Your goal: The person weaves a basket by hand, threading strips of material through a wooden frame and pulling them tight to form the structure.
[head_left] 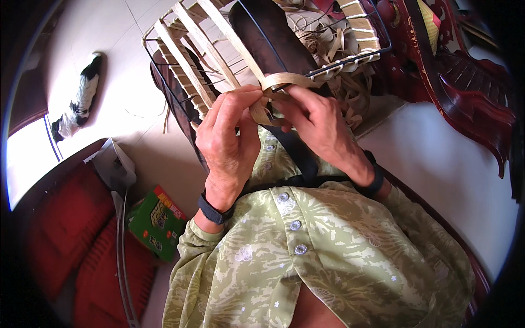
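Note:
A black metal frame (387, 38) wrapped along its sides with pale strips rests over my lap on dark brown padded shapes. Flat light slats (227, 35) run across it. At its near edge, my left hand (227, 139) pinches a pale strip (292, 80) between thumb and fingers, where it bends into loops. My right hand (322, 126) is at the right side of the same loops, its fingers curled in around the strip and partly hidden under it. A tangle of loose strips (320, 35) lies beyond the frame.
A black-and-white animal (82, 98) lies on the tiled floor at left. Below it are a grey long-handled object (112, 167), a green box (158, 221) and red slabs (71, 218). Carved dark red wooden furniture (465, 101) stands at right.

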`<state>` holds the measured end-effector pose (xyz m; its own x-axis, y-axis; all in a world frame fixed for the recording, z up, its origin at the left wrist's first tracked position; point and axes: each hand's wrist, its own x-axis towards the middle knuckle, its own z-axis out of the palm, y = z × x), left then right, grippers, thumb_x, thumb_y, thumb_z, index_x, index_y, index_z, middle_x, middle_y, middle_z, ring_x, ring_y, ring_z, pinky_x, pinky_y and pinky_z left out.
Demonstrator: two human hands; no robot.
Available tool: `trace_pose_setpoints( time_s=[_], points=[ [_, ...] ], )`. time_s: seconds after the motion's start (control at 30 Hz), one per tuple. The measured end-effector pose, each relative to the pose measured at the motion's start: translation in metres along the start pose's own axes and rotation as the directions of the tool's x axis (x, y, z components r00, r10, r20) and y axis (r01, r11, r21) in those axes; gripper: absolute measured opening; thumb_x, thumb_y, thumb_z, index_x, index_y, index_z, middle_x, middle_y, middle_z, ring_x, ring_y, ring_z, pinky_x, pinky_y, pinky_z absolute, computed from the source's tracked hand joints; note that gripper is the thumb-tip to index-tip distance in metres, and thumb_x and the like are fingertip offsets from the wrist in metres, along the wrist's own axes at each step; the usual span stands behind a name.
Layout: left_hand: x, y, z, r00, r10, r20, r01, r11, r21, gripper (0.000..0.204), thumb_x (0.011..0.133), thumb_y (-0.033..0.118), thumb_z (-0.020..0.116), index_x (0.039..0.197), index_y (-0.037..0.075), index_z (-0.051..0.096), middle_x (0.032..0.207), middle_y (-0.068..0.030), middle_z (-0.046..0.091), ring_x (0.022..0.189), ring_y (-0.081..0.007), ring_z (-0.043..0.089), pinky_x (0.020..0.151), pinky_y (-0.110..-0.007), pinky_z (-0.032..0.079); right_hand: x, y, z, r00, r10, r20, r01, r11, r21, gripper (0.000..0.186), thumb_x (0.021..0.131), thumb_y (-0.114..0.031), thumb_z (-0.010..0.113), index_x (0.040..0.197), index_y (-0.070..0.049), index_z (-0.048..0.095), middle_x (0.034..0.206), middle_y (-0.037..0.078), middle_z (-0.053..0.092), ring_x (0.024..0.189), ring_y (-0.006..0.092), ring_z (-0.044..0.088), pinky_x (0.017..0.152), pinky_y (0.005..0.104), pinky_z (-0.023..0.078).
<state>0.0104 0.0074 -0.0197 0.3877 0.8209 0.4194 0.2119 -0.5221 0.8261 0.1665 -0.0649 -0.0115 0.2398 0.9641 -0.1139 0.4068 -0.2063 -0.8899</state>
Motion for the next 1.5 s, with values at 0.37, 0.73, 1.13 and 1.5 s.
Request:
trace_pose_setpoints(
  time_s=[0.37,0.73,1.13,1.5],
  points=[
    [0.005,-0.001,0.0,1.0,0.017,-0.026,-0.016,1.0,0.023,0.031,0.076,-0.018,0.059,0.099,0.001,0.067,0.097,-0.0118,0.071,0.075,-0.0236,0.071,0.062,-0.03,0.056,-0.048,0.065,-0.105,0.864,0.367,-0.344,-0.438,0.885,-0.155,0.023,0.098,-0.022,0.063,0.082,-0.006,0.065,0.063,0.0,0.056,0.059,0.0083,0.058,0.056,0.026,0.047],
    [0.001,-0.004,0.001,0.999,0.042,-0.025,-0.041,0.999,0.02,0.035,0.073,-0.019,0.056,0.1,0.001,0.065,0.093,-0.0123,0.072,0.075,-0.0261,0.07,0.064,-0.032,0.055,-0.052,0.106,-0.163,0.666,0.703,-0.248,-0.729,0.545,-0.415,0.024,0.094,-0.018,0.062,0.109,-0.003,0.073,0.085,0.01,0.073,0.062,0.0187,0.068,0.058,0.0337,0.051],
    [-0.001,0.003,0.001,0.999,-0.036,0.002,0.036,0.999,0.033,0.033,0.077,-0.019,0.055,0.101,0.001,0.066,0.094,-0.0123,0.072,0.08,-0.0254,0.071,0.065,-0.031,0.056,0.003,-0.001,0.002,0.993,0.105,0.057,-0.115,0.971,0.21,0.015,0.095,-0.01,0.066,0.108,-0.003,0.069,0.075,0.011,0.071,0.062,0.0149,0.068,0.054,0.0296,0.05],
    [0.006,-0.002,0.003,0.999,0.036,-0.008,-0.036,0.999,0.006,0.032,0.077,-0.019,0.055,0.101,0.0,0.066,0.095,-0.0128,0.072,0.08,-0.025,0.072,0.066,-0.03,0.056,-0.102,0.216,-0.265,0.551,0.341,-0.762,-0.832,0.152,-0.534,0.018,0.096,-0.018,0.057,0.103,-0.005,0.068,0.075,0.012,0.07,0.061,0.0223,0.068,0.053,0.0357,0.052]
  ],
)
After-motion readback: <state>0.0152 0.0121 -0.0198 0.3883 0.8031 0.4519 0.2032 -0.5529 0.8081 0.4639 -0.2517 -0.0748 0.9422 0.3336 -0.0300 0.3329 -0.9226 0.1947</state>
